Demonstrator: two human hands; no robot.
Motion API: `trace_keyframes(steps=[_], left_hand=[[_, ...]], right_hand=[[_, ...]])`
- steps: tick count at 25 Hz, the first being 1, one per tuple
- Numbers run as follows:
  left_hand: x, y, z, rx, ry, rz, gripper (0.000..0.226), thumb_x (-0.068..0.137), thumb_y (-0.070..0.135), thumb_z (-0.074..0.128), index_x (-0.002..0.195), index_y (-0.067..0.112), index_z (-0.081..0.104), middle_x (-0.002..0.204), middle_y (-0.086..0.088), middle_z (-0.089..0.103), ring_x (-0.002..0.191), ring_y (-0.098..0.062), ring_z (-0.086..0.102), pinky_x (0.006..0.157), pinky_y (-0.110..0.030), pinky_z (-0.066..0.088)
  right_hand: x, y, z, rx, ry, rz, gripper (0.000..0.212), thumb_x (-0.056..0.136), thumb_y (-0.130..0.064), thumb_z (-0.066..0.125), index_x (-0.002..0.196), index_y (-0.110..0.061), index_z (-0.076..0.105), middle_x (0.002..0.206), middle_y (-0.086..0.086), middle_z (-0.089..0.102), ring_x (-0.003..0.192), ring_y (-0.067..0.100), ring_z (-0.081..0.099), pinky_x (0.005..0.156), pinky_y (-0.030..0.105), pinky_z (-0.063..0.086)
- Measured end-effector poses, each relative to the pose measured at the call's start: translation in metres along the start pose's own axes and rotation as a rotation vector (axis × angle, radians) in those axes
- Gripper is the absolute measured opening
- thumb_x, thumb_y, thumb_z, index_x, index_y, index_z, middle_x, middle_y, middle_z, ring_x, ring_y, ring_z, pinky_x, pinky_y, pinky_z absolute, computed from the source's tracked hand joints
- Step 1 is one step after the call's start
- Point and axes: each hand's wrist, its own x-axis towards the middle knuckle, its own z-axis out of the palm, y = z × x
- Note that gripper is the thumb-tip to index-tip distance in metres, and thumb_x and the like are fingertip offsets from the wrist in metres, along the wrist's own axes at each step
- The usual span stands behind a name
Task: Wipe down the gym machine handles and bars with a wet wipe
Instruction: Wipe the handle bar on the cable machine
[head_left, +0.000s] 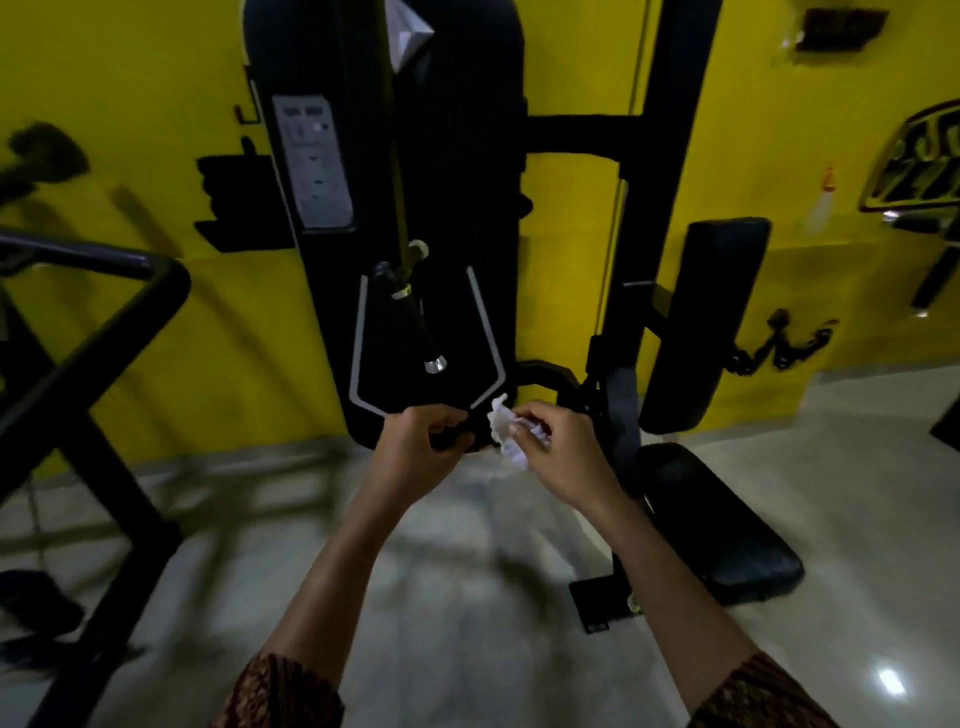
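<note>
A black gym machine (415, 208) stands against a yellow wall, its tall shroud in front of me. My left hand (421, 441) grips a black handle (462, 436) low on the machine. Just right of it, my right hand (550, 452) pinches a crumpled white wet wipe (501, 423) that touches the handle's end. A black curved bar (545, 376) runs behind the wipe. A grip with a chrome cap (428, 343) hangs from a yellow strap (397, 171) above my hands.
A black seat pad (727, 519) and an upright back pad (701, 322) stand to the right. Another machine's black frame (93, 322) fills the left. A spray bottle (826, 200) stands at the far right. The floor (467, 597) is pale and glossy.
</note>
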Motion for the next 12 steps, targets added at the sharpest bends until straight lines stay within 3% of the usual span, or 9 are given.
trace_keyframes(steps=[5,7,12], left_hand=[[0.064,0.001,0.03,0.066,0.108,-0.149,0.027,0.08,0.01,0.071,0.106,0.004,0.069,0.101,-0.006,0.071,0.086,-0.009,0.064,0.066,-0.004,0.04],[0.078,-0.005,0.037,0.071,0.142,-0.22,0.027,0.079,0.011,0.072,0.105,0.005,0.07,0.097,-0.001,0.07,0.085,-0.007,0.062,0.065,-0.006,0.04],[0.101,-0.026,0.057,0.146,0.177,-0.305,0.023,0.078,0.012,0.073,0.101,0.006,0.071,0.097,-0.006,0.072,0.087,-0.016,0.065,0.069,-0.019,0.043]], right_hand=[[0.086,0.049,-0.007,0.067,-0.149,-0.107,0.015,0.089,-0.006,0.058,0.099,0.0,0.067,0.089,0.01,0.068,0.078,0.006,0.054,0.06,0.0,0.036],[0.111,0.065,-0.003,0.115,-0.177,-0.129,0.014,0.089,-0.006,0.058,0.098,0.0,0.067,0.088,0.011,0.068,0.077,0.007,0.055,0.061,0.0,0.037],[0.146,0.098,0.02,0.19,-0.285,-0.17,0.015,0.088,-0.004,0.059,0.099,0.0,0.067,0.088,0.009,0.067,0.078,0.007,0.055,0.06,-0.002,0.035]])
